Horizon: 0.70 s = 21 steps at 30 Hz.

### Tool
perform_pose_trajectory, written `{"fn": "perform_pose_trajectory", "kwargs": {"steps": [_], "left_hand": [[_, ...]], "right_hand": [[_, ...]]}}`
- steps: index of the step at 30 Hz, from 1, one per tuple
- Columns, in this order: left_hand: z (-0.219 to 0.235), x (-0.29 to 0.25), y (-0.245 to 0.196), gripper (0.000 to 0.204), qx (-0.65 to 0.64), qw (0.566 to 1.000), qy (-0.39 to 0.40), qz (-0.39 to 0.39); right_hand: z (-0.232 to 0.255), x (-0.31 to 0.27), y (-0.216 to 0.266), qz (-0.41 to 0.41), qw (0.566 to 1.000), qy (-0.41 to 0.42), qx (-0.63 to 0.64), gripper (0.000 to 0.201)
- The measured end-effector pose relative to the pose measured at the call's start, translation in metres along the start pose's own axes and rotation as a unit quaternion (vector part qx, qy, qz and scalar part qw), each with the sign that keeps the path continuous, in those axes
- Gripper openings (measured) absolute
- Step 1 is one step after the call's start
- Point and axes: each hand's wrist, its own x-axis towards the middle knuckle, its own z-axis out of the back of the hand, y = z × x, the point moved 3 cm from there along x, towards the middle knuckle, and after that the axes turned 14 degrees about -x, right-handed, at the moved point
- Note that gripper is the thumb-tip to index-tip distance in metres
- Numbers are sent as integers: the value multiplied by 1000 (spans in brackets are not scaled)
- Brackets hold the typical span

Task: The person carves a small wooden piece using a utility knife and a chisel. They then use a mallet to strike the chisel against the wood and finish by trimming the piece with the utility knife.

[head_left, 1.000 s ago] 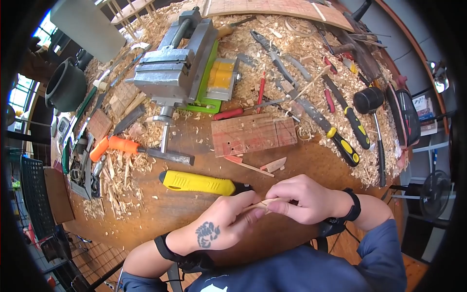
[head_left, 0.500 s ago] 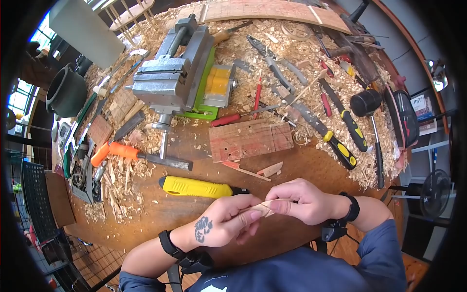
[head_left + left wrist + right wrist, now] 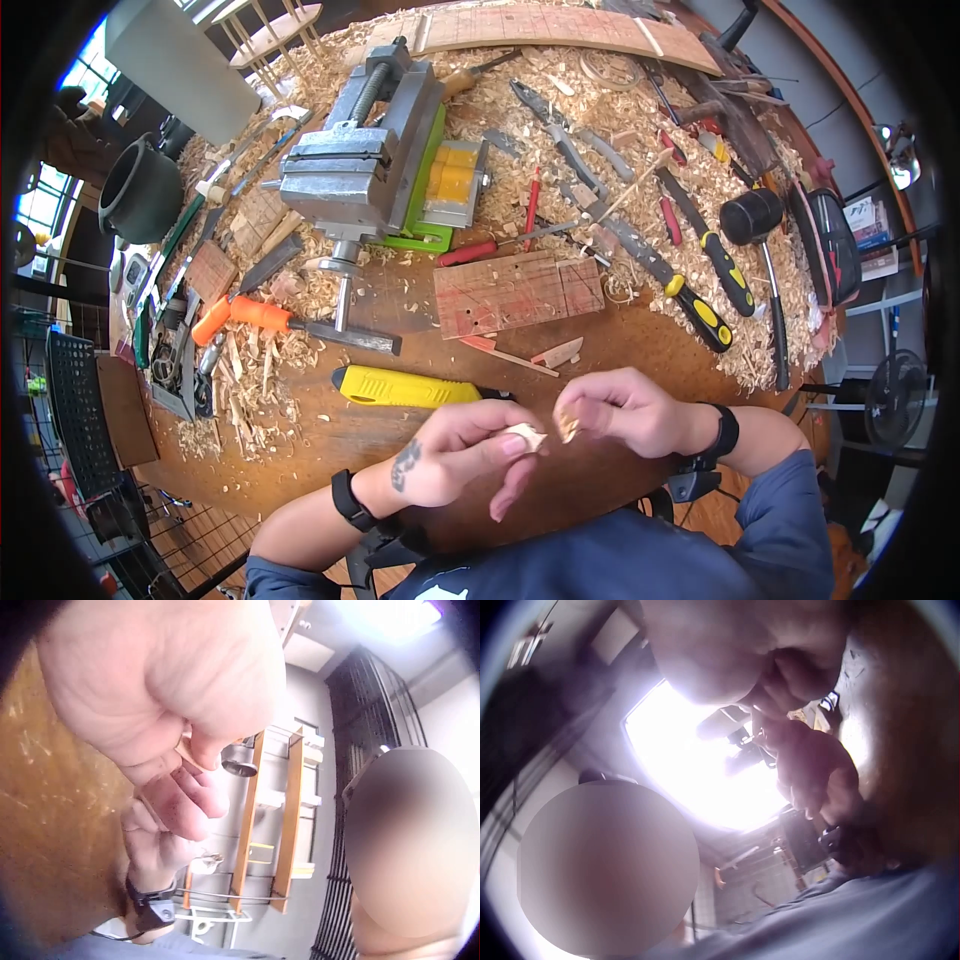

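My left hand (image 3: 450, 462) pinches a small pale piece of wood (image 3: 528, 437) between thumb and index finger, its end poking out past the thumb. A short gap to the right, my right hand (image 3: 632, 412) holds another small tan piece of wood (image 3: 568, 428) at its fingertips, mostly covered by the fingers. Both hands are raised in front of the body, over the table's near edge. In the left wrist view, a bit of the wood (image 3: 196, 755) shows between the left thumb and fingers. Just beyond the left hand lies a yellow utility knife (image 3: 408, 387).
Past the knife are a red-marked wooden block (image 3: 490, 303) and small offcuts (image 3: 560, 353). A metal vise (image 3: 335, 180) stands back left, near an orange-handled tool (image 3: 250, 315). Wood shavings, files with yellow-black handles (image 3: 705, 322) and a black mallet (image 3: 752, 215) cover the right.
Earlier both hands held one thin wooden strip between them. Now the hands have drawn apart, each with its own piece, and the left hand has turned slightly.
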Motion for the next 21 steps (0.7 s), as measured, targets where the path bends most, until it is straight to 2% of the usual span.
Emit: {"fn": "perform_pose_trajectory", "kwargs": {"steps": [1,2,4,8,13,16,21], "left_hand": [[-1,-2,-2,23,-57,997,31,-35],[2,-2,-1,23,-57,997,33,-35],[11,-2,3,22,23,999,-1,-32],[6,0,1,21,43,996,2,-72],[6,-2,1,23,74,992,-63,-82],[4,-2,-1,25,71,990,-84,-93],[6,-4,-7,29,124,980,-71,-138]], "right_hand": [[2,-2,1,-14,998,-21,56,34],[5,0,1,-14,998,-22,55,34],[15,4,3,36,996,-79,3,33],[13,3,3,33,998,-59,-17,29],[15,5,4,36,996,-73,-39,30],[17,5,5,45,996,-75,-7,33],[22,7,6,56,991,-94,-75,34]]}}
